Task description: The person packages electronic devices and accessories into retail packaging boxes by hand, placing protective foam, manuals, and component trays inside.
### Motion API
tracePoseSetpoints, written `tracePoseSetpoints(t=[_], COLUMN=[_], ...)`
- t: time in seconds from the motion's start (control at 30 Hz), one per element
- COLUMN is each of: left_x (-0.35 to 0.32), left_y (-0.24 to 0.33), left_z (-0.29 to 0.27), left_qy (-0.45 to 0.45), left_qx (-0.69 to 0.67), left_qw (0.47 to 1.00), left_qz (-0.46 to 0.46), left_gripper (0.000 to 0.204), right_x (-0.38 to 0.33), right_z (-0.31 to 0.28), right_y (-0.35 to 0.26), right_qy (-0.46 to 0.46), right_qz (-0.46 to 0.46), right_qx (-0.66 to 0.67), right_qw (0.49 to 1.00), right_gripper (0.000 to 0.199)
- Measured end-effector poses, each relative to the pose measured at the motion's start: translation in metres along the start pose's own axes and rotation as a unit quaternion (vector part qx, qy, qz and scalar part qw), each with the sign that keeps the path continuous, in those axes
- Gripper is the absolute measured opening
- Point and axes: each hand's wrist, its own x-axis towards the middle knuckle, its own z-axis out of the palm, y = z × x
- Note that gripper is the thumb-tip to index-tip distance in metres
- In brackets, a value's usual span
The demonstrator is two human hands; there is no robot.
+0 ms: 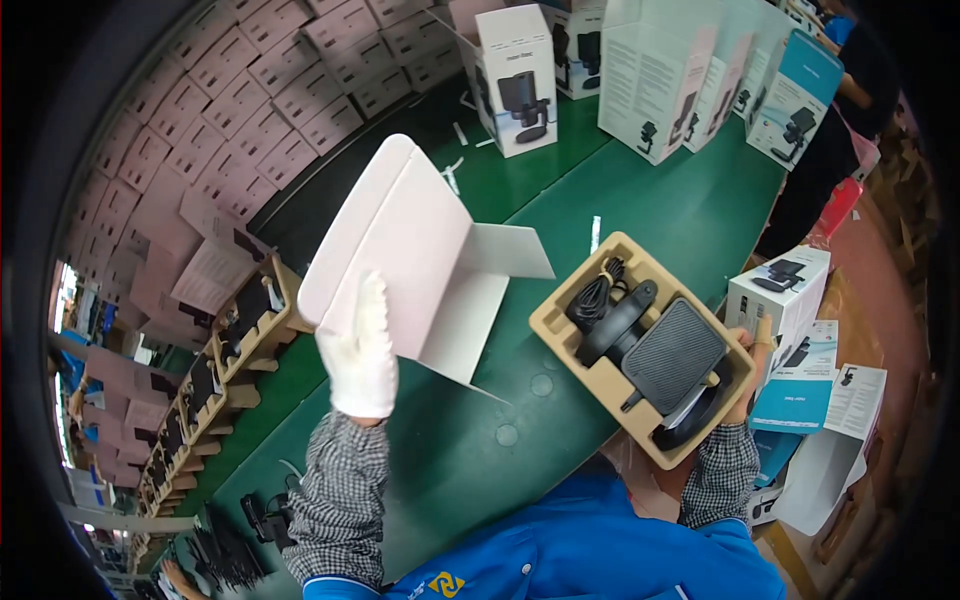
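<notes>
Hands (pixel 357 350) on carton (pixel 400 250), tray (pixel 560 330)

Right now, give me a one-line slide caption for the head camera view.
Gloved left hand lifts an open pale pink carton while the right hand steadies a moulded pulp tray holding a black microphone on the green table.

Long green worktable (pixel 690 215) under even light, stacked pink cartons (pixel 240 90) alongside.

Single head-worn fisheye, looking steeply down, close over green worktable (pixel 640 215).
</notes>
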Motion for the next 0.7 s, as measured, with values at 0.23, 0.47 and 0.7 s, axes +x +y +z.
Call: tracePoseSetpoints(t=[0.23,0.47,0.7], left_x=[-0.023,-0.033,-0.024], left_y=[0.003,-0.024,-0.047], left_z=[0.103,0.117,0.123], left_qy=[0.074,0.033,0.028], left_qx=[-0.15,-0.181,-0.168], left_qw=[0.982,0.977,0.98], left_qz=[-0.092,-0.11,-0.105], left_gripper=[0.042,0.049,0.046], right_x=[0.025,0.071,0.103], right_z=[-0.032,-0.016,-0.013], right_y=[0.009,0.044,0.07], right_qy=[0.014,-0.025,-0.082], right_qz=[0.017,0.139,0.186], right_qx=[-0.079,-0.089,-0.122], right_qw=[0.997,0.986,0.971], right_gripper=[0.059,0.06,0.061])
